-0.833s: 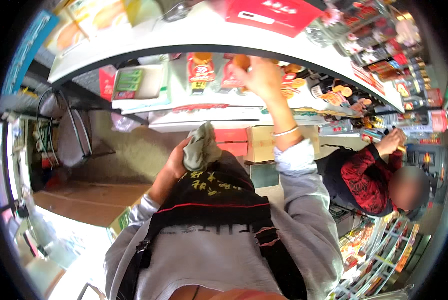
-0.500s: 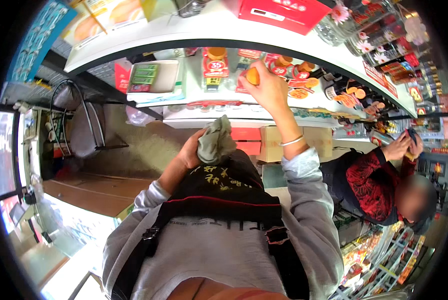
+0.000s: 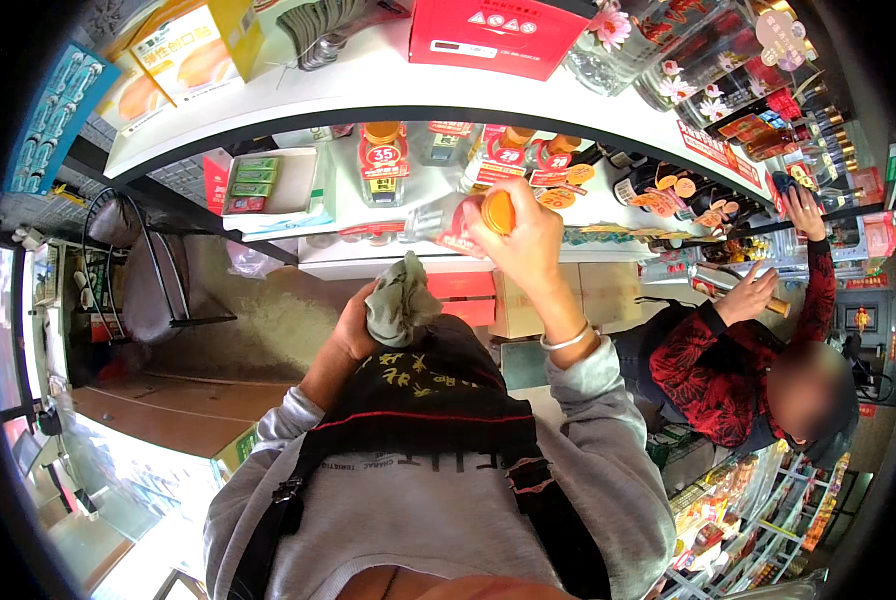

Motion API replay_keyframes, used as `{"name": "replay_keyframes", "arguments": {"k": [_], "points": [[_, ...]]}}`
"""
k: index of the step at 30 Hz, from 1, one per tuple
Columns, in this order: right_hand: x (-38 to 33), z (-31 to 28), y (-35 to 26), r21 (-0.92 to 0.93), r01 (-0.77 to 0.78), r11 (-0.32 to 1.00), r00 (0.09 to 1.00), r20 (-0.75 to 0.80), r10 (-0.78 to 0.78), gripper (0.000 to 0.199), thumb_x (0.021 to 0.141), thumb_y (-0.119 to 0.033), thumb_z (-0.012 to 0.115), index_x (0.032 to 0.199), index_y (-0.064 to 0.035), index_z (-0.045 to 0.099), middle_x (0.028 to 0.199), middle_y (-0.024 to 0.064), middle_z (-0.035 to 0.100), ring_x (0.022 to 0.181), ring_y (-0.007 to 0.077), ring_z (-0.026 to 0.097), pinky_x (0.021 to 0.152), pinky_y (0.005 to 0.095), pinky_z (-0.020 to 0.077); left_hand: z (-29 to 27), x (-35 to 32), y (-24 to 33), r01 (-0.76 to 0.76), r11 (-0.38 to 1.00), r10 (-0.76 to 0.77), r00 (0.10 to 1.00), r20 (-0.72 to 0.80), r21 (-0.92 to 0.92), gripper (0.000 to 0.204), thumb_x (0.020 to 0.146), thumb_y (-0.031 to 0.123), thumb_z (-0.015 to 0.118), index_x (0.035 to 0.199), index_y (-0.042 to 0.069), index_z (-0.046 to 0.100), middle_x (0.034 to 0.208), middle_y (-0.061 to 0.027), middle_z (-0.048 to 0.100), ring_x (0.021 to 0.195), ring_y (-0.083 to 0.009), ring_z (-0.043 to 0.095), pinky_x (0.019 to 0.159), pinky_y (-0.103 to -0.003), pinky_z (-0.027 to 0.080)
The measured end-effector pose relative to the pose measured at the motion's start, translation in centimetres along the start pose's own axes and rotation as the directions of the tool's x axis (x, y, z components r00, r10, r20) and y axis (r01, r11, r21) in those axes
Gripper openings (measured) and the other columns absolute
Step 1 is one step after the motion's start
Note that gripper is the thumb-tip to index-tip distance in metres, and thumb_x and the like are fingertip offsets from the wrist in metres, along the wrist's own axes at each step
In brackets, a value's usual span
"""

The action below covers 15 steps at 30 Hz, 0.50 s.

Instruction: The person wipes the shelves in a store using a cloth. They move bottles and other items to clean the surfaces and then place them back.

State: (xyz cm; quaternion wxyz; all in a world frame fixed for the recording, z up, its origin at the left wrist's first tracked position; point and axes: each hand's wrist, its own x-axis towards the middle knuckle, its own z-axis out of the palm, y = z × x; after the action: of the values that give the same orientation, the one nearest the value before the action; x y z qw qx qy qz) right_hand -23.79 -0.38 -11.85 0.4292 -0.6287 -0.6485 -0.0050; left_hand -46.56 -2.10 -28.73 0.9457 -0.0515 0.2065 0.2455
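In my right hand (image 3: 530,245) is a clear glass bottle (image 3: 426,222) with an orange cap and a red label. My fingers close round its neck just below the cap. It is tilted, its base pointing left, in front of the shelf's edge. A crumpled grey-green cloth (image 3: 404,300) is bunched in my left hand (image 3: 352,325), below and left of the bottle and apart from it. Behind, on the white lower shelf (image 3: 340,215), stand similar orange-capped bottles (image 3: 382,165) with red tags.
A shallow tray (image 3: 293,180) with small green boxes sits left on that shelf. Above, the upper shelf (image 3: 368,95) carries a red box (image 3: 498,35) and large glass jars. At right, a person in a red-and-black sleeve (image 3: 703,345) handles goods. A chair (image 3: 153,275) stands left.
My right hand has drawn the bottle off the shelf toward me and tipped it. The cloth stays in my left hand. The other person's one hand has reached up to the shelf.
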Motion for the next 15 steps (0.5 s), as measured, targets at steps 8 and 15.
{"name": "replay_keyframes", "arguments": {"k": [8, 15], "points": [[-1.7, -6.5, 1.5, 0.092, -0.201, 0.975, 0.96, 0.219, 0.177, 0.035, 0.072, -0.033, 0.076, 0.087, -0.0107, 0.054, 0.062, 0.0107, 0.06, 0.055, 0.0273, 0.063, 0.05, 0.0345, 0.0491, 1.9, 1.7, -2.1, 0.06, 0.998, -0.06, 0.998, -0.027, -0.027, 0.049, 0.096, 0.037, 0.033, 0.129, 0.005, 0.046, 0.127, -0.0148, 0.053, 0.118, -0.031, 0.05, 0.103, -0.048, 0.036], [-4.9, -12.2, 3.9, 0.06, -0.308, 0.95, 0.886, 0.382, 0.263, 0.028, 0.08, -0.017, 0.071, 0.099, -0.0033, 0.055, 0.08, 0.0085, 0.064, 0.065, 0.0152, 0.059, 0.056, 0.0275, 0.0494, -1.8, 5.5, -8.9, 0.038, 0.999, -0.04, 0.991, -0.129, -0.023, 0.042, 0.09, 0.04, 0.046, 0.11, 0.006, 0.059, 0.101, -0.0101, 0.064, 0.091, -0.0266, 0.062, 0.08, -0.044, 0.05]]}}
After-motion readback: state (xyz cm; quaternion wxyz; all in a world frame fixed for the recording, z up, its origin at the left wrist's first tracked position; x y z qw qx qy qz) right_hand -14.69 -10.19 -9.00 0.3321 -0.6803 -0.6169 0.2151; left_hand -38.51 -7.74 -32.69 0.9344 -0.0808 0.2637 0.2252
